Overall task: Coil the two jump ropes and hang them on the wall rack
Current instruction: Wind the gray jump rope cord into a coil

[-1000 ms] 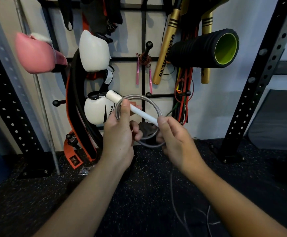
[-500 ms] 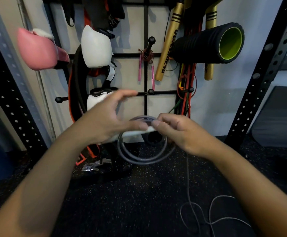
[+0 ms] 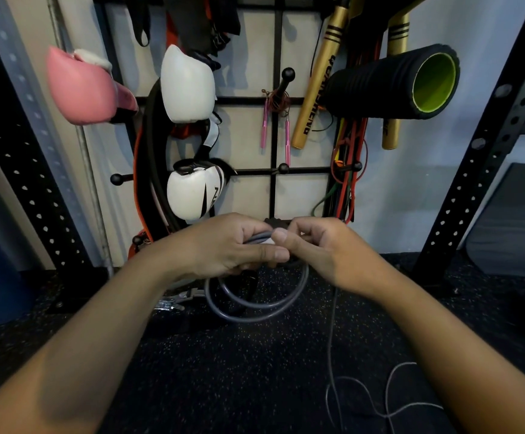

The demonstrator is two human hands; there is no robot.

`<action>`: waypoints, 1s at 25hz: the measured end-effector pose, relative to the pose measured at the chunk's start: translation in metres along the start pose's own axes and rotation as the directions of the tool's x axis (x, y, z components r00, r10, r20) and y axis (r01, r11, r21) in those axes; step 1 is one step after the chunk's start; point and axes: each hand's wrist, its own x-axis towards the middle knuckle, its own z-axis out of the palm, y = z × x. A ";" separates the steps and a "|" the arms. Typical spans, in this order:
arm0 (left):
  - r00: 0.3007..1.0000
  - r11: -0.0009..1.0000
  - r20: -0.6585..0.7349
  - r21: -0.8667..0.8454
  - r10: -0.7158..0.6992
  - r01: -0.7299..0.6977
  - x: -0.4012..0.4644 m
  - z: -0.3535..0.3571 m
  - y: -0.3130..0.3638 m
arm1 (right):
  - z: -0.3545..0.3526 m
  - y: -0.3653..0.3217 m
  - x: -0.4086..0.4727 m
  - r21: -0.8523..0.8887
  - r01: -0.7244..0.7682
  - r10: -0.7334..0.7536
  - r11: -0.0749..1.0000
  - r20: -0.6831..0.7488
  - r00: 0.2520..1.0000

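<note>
Our left hand [image 3: 226, 245] is clenched round the top of the grey jump rope coil [image 3: 254, 303], which hangs in loops below our fists, low in front of the wall rack [image 3: 275, 136]; our right hand [image 3: 320, 249] pinches the same bundle beside it; the loose tail [image 3: 331, 339] drops to the floor [image 3: 223, 386] and snakes off right. We judge the cord light, springy, slick plastic, apt to uncoil; best gripped where the loops gather. The white handle is all but buried between our fingers; the tail's far end is cut off; a pink-handled rope [image 3: 275, 120] already hangs on a peg.
</note>
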 end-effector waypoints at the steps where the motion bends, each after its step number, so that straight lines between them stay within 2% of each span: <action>1: 1.000 0.997 -0.007 0.072 -0.004 0.005 0.001 -0.001 -0.003 | -0.002 0.001 -0.002 0.072 -0.037 0.037 0.997 0.011 0.999; 3: 1.000 0.972 -0.011 0.236 -0.014 0.016 0.004 0.001 -0.010 | -0.005 0.003 -0.006 0.208 -0.096 0.082 0.973 0.074 0.994; 4: 1.000 0.973 -0.001 0.232 -0.009 0.009 0.004 0.004 -0.011 | -0.004 0.004 -0.007 0.243 -0.100 0.077 0.965 0.101 0.992; 6: 0.999 1.000 0.030 -0.001 -0.017 0.017 0.000 0.004 -0.011 | -0.008 0.003 -0.008 0.280 -0.081 0.056 0.956 0.097 0.994; 8: 1.000 0.951 0.021 -0.307 -0.017 0.023 -0.006 0.002 -0.006 | -0.017 0.002 -0.008 0.295 -0.061 0.064 0.953 0.001 0.998; 10: 0.992 0.861 -0.123 -0.501 0.027 -0.086 -0.006 0.001 -0.002 | -0.026 0.007 -0.009 0.362 -0.081 0.133 0.929 -0.123 0.983; 11: 0.969 0.792 -0.247 -0.587 0.027 -0.171 -0.002 0.003 0.001 | -0.029 0.011 -0.010 0.396 -0.101 0.176 0.913 -0.158 0.972; 13: 0.877 0.551 -0.478 -0.744 -0.048 -0.376 0.007 0.008 0.008 | -0.028 0.016 -0.011 0.427 -0.145 0.213 0.893 -0.114 0.970; 15: 0.785 0.285 -0.608 -0.779 -0.121 -0.559 0.013 0.016 0.018 | -0.011 0.015 -0.011 0.418 -0.171 0.195 0.892 -0.016 0.981; 16: 0.751 0.222 -0.645 -0.760 -0.142 -0.611 0.016 0.023 0.022 | 0.002 0.010 -0.011 0.427 -0.170 0.193 0.888 -0.012 0.981; 17: 0.726 0.227 -0.670 -0.740 -0.158 -0.633 0.019 0.032 0.024 | 0.016 0.003 -0.012 0.458 -0.146 0.185 0.877 -0.041 0.982; 18: 0.707 0.284 -0.685 -0.723 -0.175 -0.630 0.022 0.042 0.026 | 0.030 -0.004 -0.015 0.503 -0.088 0.159 0.860 -0.100 0.982; 20: 0.677 0.457 -0.712 -0.672 -0.184 -0.583 0.025 0.059 0.027 | 0.049 -0.016 -0.018 0.599 0.053 0.135 0.799 -0.264 0.955; 21: 0.673 0.513 -0.722 -0.645 -0.164 -0.567 0.026 0.065 0.027 | 0.050 -0.018 -0.018 0.631 0.098 0.156 0.769 -0.334 0.930; 23: 0.683 0.533 -0.720 -0.627 -0.120 -0.567 0.025 0.065 0.026 | 0.042 -0.022 -0.017 0.657 0.120 0.196 0.744 -0.386 0.901; 25: 0.719 0.539 -0.690 -0.636 -0.078 -0.552 0.022 0.058 0.024 | 0.031 -0.020 -0.015 0.656 0.098 0.200 0.749 -0.364 0.910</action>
